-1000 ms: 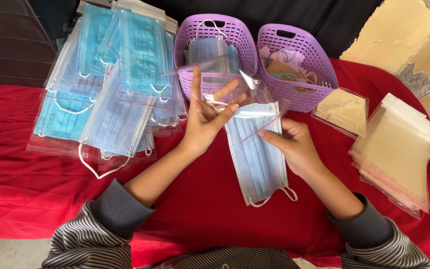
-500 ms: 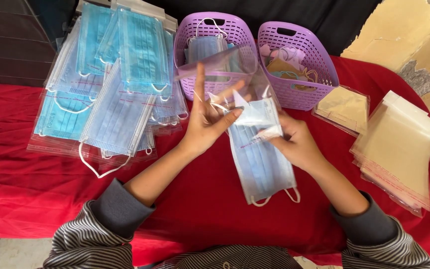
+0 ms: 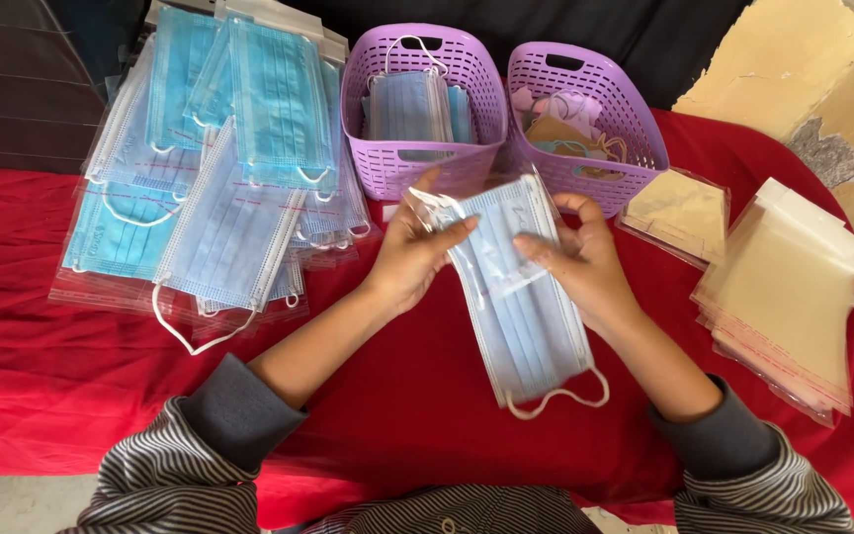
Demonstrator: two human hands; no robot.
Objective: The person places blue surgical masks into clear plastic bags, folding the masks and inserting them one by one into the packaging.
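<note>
- Above the red cloth (image 3: 61, 366), at the middle of the table, I hold a pale blue face mask (image 3: 526, 316) between both hands, its top end raised toward the baskets and its lower end hanging toward me.
- My left hand (image 3: 412, 257) closes on the mask's upper left edge, thumb in front and fingers behind, and a thin white ear loop shows just above that thumb.
- My right hand (image 3: 580, 262) grips the upper right side, fingers curled over the top corner and thumb pressed on the face of the mask.
- Something clear and glossy lies over the mask's upper half between my thumbs; it looks like a clear sleeve (image 3: 491, 213), though I cannot tell exactly where its edges run.
- At the lower end, the other ear loop (image 3: 555, 399) hangs free in a curve, clear of the cloth.
- Left of my hands, well apart, lies a spread pile of bagged masks (image 3: 219, 188), blue and overlapping, with one loose white loop trailing toward me.
- Behind my hands stand two lilac plastic baskets side by side: the left basket (image 3: 387, 168) holds upright blue masks, the right basket (image 3: 605, 178) holds mixed pinkish and tan pieces I cannot make out.
- To the right, on the cloth, rests a stack of empty clear bags (image 3: 788, 292), with a smaller stack (image 3: 679, 208) just beside the right basket.
- My sleeves are striped grey with dark cuffs.
</note>
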